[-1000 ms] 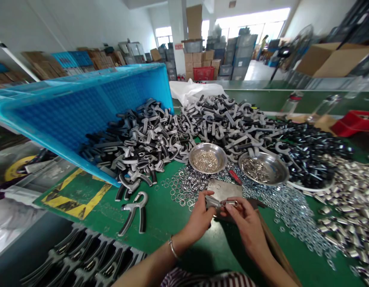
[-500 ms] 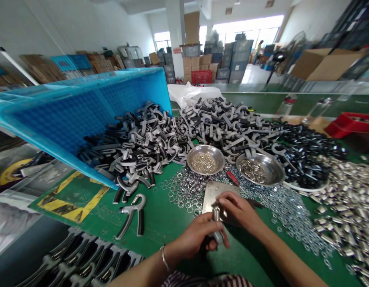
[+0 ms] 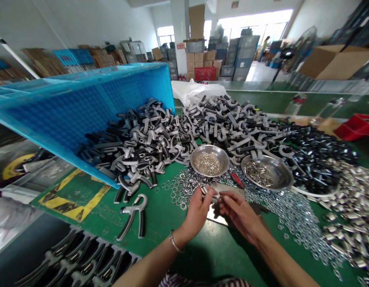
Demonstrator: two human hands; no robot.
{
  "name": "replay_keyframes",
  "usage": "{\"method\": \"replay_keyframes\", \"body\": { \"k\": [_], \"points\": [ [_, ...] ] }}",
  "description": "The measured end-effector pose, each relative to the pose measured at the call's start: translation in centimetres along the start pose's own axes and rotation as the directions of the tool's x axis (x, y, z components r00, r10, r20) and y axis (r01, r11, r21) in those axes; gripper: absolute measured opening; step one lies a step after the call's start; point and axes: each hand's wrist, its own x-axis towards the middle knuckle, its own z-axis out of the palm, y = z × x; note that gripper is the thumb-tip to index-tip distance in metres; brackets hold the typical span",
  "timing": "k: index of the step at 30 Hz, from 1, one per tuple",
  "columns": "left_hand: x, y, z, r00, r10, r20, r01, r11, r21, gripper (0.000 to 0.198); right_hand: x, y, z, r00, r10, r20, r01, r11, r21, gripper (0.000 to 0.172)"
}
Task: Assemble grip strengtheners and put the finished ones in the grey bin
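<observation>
Above the metal plate (image 3: 218, 217), both hands meet with fingertips close together. My left hand (image 3: 196, 211) is closed around a shiny ribbed metal piece that looks like a coil spring (image 3: 204, 190); its far end is partly hidden by the fingers. My right hand (image 3: 236, 211) pinches at the inner end of that piece, and what lies between its fingertips is too small to name. A grey-and-black hand gripper (image 3: 134, 215) with a spring at its top lies on the green table, left of my left hand. Loose metal rings (image 3: 183, 206) lie just beyond my left hand.
A blue crate (image 3: 82, 107) lies tipped, spilling grey-and-black handles (image 3: 148, 139). Two steel bowls (image 3: 223, 169) of small parts, a red-handled tool (image 3: 237, 180), nuts (image 3: 300, 227), metal cylinders (image 3: 348, 207) and black parts (image 3: 316, 159) surround the hands. Finished-looking grippers (image 3: 88, 259) sit lower left.
Both hands have come together farther from my body. The left hand has turned and moved up, and the metal piece has tipped from upright to slanted. My view has shifted slightly.
</observation>
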Motion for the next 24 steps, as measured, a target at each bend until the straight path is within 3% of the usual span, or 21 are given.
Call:
{"method": "replay_keyframes", "body": {
  "k": [2, 6, 10, 13, 15, 17, 19, 20, 22, 24],
  "points": [
    [-0.2, 0.1, 0.6, 0.999, 0.031, 0.019, -0.032, 0.998, 0.061, 0.028, -0.8, 0.3, 0.9, 0.994, 0.106, 0.008, -0.104, 0.959, 0.265, 0.028],
    [-0.7, -0.1, 1.3, 0.998, 0.020, 0.061, -0.028, 0.992, 0.123, 0.027, -1.1, 0.4, 1.6, 0.983, 0.177, 0.045, -0.181, 0.907, 0.382, 0.028],
    [-1.0, -0.3, 1.5, 1.000, -0.001, 0.021, -0.002, 0.991, 0.135, 0.028, -1.7, -0.2, 1.7, 0.993, 0.115, 0.022, -0.117, 0.964, 0.241, 0.029],
    [-1.2, 0.4, 1.7, 1.000, -0.018, -0.001, 0.018, 0.991, 0.134, 0.028, -2.5, -0.6, 1.3, 0.994, -0.087, -0.071, 0.080, 0.992, -0.093, 0.024],
    [-1.5, 1.3, 1.6, 1.000, -0.007, 0.022, 0.005, 0.993, 0.119, 0.029, -2.8, -0.7, 0.6, 0.939, -0.337, -0.070, 0.281, 0.866, -0.413, 0.018],
    [-1.8, 2.2, 1.5, 0.997, 0.002, 0.075, -0.008, 0.998, 0.069, 0.029, -3.0, -0.6, 0.0, 0.837, -0.545, 0.056, 0.452, 0.629, -0.633, 0.015],
    [-2.1, 2.7, 1.3, 0.993, -0.005, 0.118, 0.004, 1.000, 0.016, 0.029, -3.2, -0.4, -0.4, 0.754, -0.628, 0.196, 0.545, 0.430, -0.720, 0.019],
    [-2.1, 2.7, 1.3, 0.992, -0.023, 0.122, 0.023, 1.000, 0.003, 0.029, -3.4, -0.4, -0.4, 0.736, -0.633, 0.238, 0.554, 0.362, -0.750, 0.023],
    [-2.2, 2.2, 1.5, 0.993, -0.081, 0.089, 0.081, 0.997, 0.001, 0.030, -3.9, -0.3, -0.4, 0.751, -0.594, 0.288, 0.523, 0.269, -0.809, 0.030],
    [-1.9, 1.3, 1.8, 0.990, -0.131, 0.053, 0.131, 0.991, -0.002, 0.033, -4.4, -0.5, -1.1, 0.807, -0.490, 0.329, 0.486, 0.237, -0.841, 0.036]
  ]
}}
